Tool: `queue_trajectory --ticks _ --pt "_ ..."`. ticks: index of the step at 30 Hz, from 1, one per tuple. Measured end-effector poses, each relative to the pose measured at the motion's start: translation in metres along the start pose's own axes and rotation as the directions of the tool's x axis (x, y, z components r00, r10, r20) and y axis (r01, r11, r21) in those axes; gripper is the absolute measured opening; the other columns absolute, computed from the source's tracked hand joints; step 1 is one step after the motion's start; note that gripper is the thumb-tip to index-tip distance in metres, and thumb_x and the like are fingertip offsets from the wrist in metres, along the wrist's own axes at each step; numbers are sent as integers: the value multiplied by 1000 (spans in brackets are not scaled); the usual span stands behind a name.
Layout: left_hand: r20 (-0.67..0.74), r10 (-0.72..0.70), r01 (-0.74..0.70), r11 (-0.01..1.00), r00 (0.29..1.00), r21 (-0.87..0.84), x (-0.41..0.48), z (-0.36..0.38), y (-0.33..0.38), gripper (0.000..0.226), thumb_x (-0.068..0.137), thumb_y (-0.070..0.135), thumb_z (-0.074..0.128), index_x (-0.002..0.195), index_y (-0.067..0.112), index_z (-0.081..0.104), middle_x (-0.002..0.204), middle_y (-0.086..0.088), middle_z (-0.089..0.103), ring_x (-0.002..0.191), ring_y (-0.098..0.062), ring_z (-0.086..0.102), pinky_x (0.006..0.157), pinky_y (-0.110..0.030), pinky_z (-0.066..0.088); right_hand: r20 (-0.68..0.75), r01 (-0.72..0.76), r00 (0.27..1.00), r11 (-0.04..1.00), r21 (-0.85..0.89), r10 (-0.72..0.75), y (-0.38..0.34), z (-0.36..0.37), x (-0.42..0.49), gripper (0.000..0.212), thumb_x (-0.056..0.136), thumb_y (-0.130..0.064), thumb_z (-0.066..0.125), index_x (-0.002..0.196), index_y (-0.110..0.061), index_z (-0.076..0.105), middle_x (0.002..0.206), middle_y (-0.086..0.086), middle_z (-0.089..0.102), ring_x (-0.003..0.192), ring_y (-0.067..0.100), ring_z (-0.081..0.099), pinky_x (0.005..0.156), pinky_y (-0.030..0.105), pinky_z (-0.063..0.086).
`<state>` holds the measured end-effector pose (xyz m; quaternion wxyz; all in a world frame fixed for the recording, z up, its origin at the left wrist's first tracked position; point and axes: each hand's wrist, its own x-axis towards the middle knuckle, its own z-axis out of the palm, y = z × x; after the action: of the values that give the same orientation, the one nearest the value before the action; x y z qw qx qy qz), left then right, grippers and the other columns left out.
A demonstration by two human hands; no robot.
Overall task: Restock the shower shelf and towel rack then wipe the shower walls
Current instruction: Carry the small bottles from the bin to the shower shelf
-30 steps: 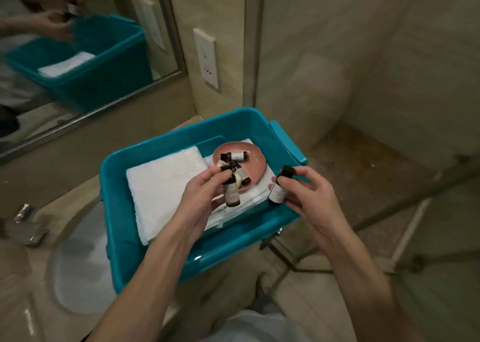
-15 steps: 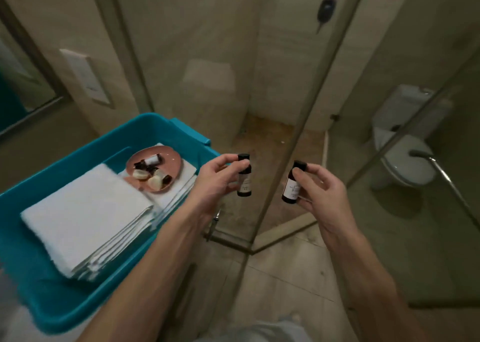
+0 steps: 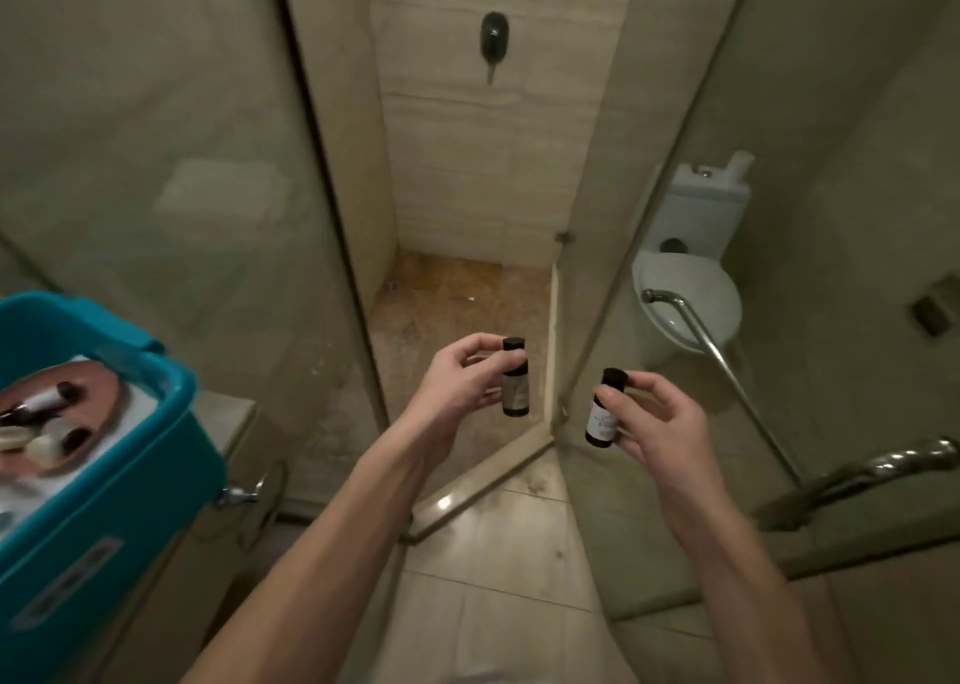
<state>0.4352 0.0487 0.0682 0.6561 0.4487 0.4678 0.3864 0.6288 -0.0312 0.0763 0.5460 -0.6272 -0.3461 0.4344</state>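
My left hand (image 3: 457, 382) pinches a small dark toiletry bottle (image 3: 515, 387) with a black cap, held upright in front of the open shower entrance. My right hand (image 3: 657, 423) grips a second small bottle (image 3: 602, 413) with a white label, a little lower and to the right. The shower stall's tiled back wall (image 3: 488, 164) and brownish floor (image 3: 457, 304) lie straight ahead. At the left edge sits the teal bin (image 3: 130, 423) holding a pink dish (image 3: 98, 387) of more small bottles on white towels. No shelf or towel rack is visible.
A glass shower panel (image 3: 182, 216) stands on the left, and the open glass door (image 3: 779, 320) with a metal handle (image 3: 883, 468) swings to the right. A shower valve (image 3: 493, 34) is mounted on the back wall. The white toilet (image 3: 691, 268) shows behind the door glass.
The view has swung right from the bin toward the shower opening. Both hands, each holding a bottle, have moved away from the bin and now hover before the shower entrance.
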Motion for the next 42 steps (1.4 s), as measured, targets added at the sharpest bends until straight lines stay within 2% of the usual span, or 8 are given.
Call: queue_trajectory --ticks 5,11,17,23,26,30,35,42 --pt "-24 0 -1 998 1000 -64 36 57 -1 14 89 23 73 101 17 71 88 5 74 81 -8 70 82 -27 57 3 -11 1000 999 -37 11 -9 -52 49 14 85 -17 78 97 -22 73 93 -1 78 96 21 74 86 39 59" --pt "-91 42 -46 998 995 -44 108 52 25 14 89 25 74 101 19 71 96 1 74 89 -11 70 85 -29 56 67 40 997 997 -60 -36 -37 -42 134 12 88 -16 76 96 -24 72 91 -4 78 93 15 74 79 30 58" --pt "-116 142 -145 989 983 -24 226 26 92 9 88 26 74 96 24 71 89 7 73 80 -5 67 74 -22 52 95 141 986 988 -67 -134 -88 8 241 14 88 -18 75 101 -20 71 97 3 78 96 21 73 91 43 56" --pt "-124 246 -253 966 961 -50 334 2 191 19 88 27 75 104 21 70 97 3 73 88 -10 70 74 -23 55 127 263 959 964 -50 -255 -162 65 347 17 87 -20 77 103 -19 71 101 10 77 100 31 72 88 48 57" --pt "-180 293 -308 949 939 -64 370 -11 238 18 88 26 75 104 20 68 97 1 70 84 -13 69 75 -24 55 165 333 930 943 -8 -328 -196 98 390 16 86 -18 78 100 -18 72 99 11 77 85 19 70 77 37 56" --pt "-237 354 -377 925 905 -55 403 -32 283 11 88 25 74 95 23 66 92 3 69 78 -10 68 70 -25 54 249 371 892 925 74 -378 -232 146 440 13 86 -19 78 98 -20 72 86 -1 77 77 9 69 64 20 55" --pt "-358 380 -426 903 853 -56 440 -66 316 7 89 22 73 88 23 67 88 4 71 75 -9 68 62 -24 54 328 389 846 908 158 -420 -257 209 496 13 87 -22 78 98 -22 71 91 1 78 81 10 73 70 26 60" --pt "-479 370 -401 915 796 40 515 -130 335 8 88 26 74 94 24 70 92 7 73 73 -3 70 65 -24 54 413 335 827 924 183 -381 -265 285 600 11 87 -23 78 96 -23 72 93 1 78 92 16 75 73 27 61"
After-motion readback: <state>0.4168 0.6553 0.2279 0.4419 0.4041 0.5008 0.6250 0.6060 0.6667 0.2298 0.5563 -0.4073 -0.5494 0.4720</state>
